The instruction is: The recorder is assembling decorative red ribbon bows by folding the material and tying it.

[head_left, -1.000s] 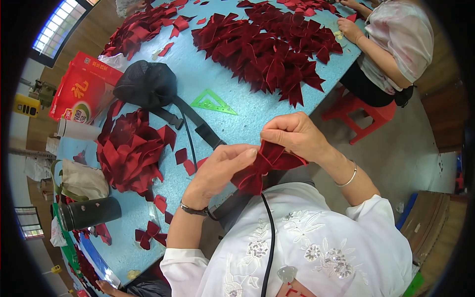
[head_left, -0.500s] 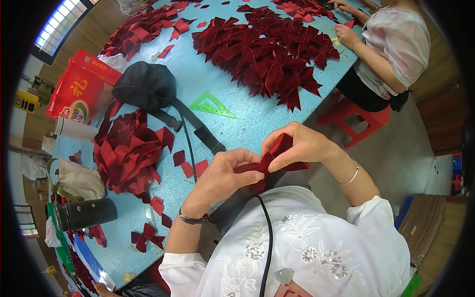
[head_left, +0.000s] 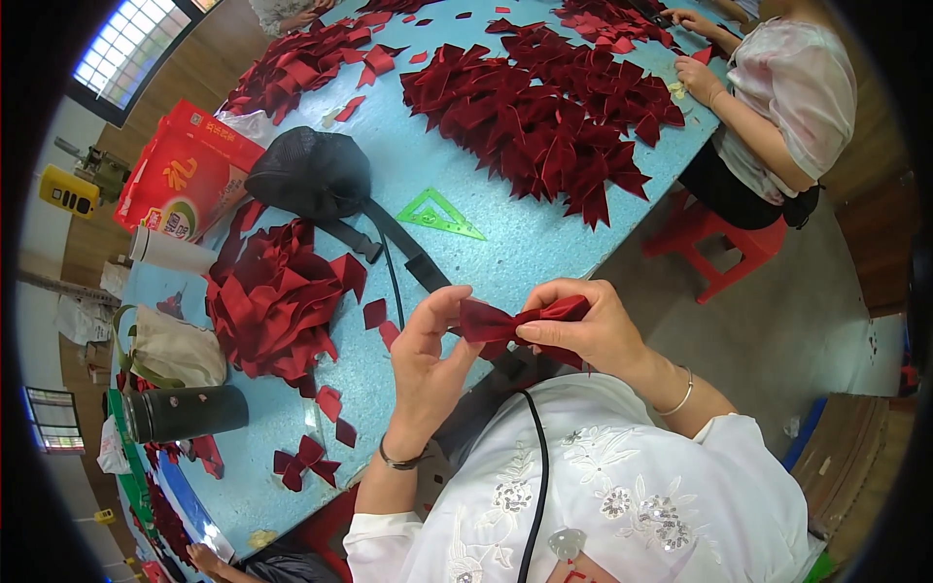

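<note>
Pinching a dark red fabric bow [head_left: 515, 325] between both hands, the person holds it up in front of the chest, above the near edge of the light blue surface [head_left: 525, 243]. The right hand [head_left: 588, 335] has its fingers closed over the bow's right half, thumb underneath, while the left hand [head_left: 432, 364] stands upright with thumb and forefinger narrowed onto the bow's left end, the other fingers loosely spread. A bracelet [head_left: 680, 394] circles the right wrist and a dark band [head_left: 398, 459] the left. Just left of the hands lies a loose heap of red fabric pieces [head_left: 277, 301], with small red scraps [head_left: 379, 316] scattered between it and the hands. A finished red bow [head_left: 306, 459] lies nearer the surface's lower edge. Beyond the hands sit a green triangle ruler [head_left: 437, 214] and a black bag [head_left: 311, 175] whose strap [head_left: 403, 248] runs toward the person. A dark flask [head_left: 185, 413] lies on its side at far left, near a beige bag [head_left: 175, 350], a white cup [head_left: 170, 251] and a red carton [head_left: 190, 180]. A large spread of red bows [head_left: 544, 112] covers the far part of the surface, where another person [head_left: 777, 107] sits on a red stool [head_left: 709, 243].
</note>
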